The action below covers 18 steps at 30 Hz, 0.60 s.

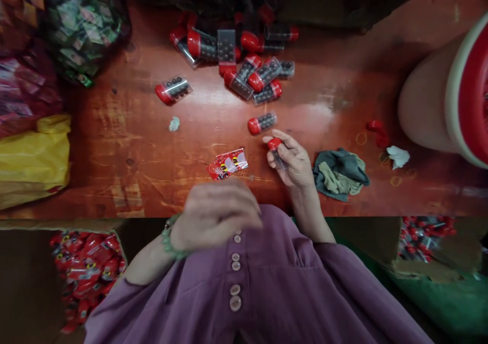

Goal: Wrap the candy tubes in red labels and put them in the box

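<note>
In my right hand [295, 163] is a small clear tube with a red cap [274, 143], pinched between thumb and fingers above the table. My left hand [219, 214], blurred by motion, hovers over the table's front edge; its fingers are smeared and nothing shows in them. Just beyond it lie red printed packets [229, 164] with yellow and black patches. A red-capped tube of dark balls [262, 123] lies just past my right hand. Another such tube [173, 90] rests farther left, and a pile of them [263, 74] lies at the back centre.
Bags of packets [89, 24] and a yellow bag [36, 156] stand left. A crumpled cloth [340, 174] and a large white and red tub [430, 95] are right. Boxes of red items [89, 268] sit below the table edge.
</note>
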{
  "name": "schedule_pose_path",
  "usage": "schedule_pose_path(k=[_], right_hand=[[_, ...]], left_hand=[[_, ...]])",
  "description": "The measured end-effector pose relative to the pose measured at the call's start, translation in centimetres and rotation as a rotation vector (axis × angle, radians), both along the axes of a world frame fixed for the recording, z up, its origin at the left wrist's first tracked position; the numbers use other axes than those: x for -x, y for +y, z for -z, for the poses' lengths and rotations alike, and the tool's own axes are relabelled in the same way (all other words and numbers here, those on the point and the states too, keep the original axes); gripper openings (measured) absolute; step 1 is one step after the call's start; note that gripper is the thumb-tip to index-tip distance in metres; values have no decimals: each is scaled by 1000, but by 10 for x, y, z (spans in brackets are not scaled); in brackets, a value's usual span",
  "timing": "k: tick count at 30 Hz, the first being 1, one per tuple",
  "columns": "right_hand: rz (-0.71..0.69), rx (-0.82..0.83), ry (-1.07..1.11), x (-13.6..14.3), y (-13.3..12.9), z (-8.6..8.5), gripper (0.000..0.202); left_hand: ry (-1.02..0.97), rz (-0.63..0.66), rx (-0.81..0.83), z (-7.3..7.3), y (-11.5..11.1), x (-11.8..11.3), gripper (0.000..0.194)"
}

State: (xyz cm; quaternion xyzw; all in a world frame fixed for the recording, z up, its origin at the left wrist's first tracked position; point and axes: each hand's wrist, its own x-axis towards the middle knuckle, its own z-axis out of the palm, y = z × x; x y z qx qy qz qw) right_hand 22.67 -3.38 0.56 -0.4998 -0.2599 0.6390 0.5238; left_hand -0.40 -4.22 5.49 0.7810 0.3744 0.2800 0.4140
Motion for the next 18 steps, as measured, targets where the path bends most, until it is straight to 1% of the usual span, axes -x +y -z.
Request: schedule_pose_path(k=[2,3,5,6,8,11,14,18], right_hand=[[12,22,-3,2,0,1,45],[16,30,-11,3,-1,1,46],[21,36,-44,3,-2,1,47],[22,36,-66,3,-3,1,48],[23,38,-110,4,-5,2,49],[10,37,-163,6,-9,3,49],[-13,24,-189,8,-10,3,50],[-39,-6,-204,13,-10,-3,49]], left_hand=[[55,-34,-162,15,12,-4,31],[121,-55,-258,22,15,-5,31],[285,-96,-405,35,17,-4,39],[360,-106,-425,41,15,-3,44],[465,-120,-413,47,11,0,46],[540,-130,-379,51,6,3,35],[522,-131,-376,51,4,5,25],[421,-108,-338,49,4,8,22]])
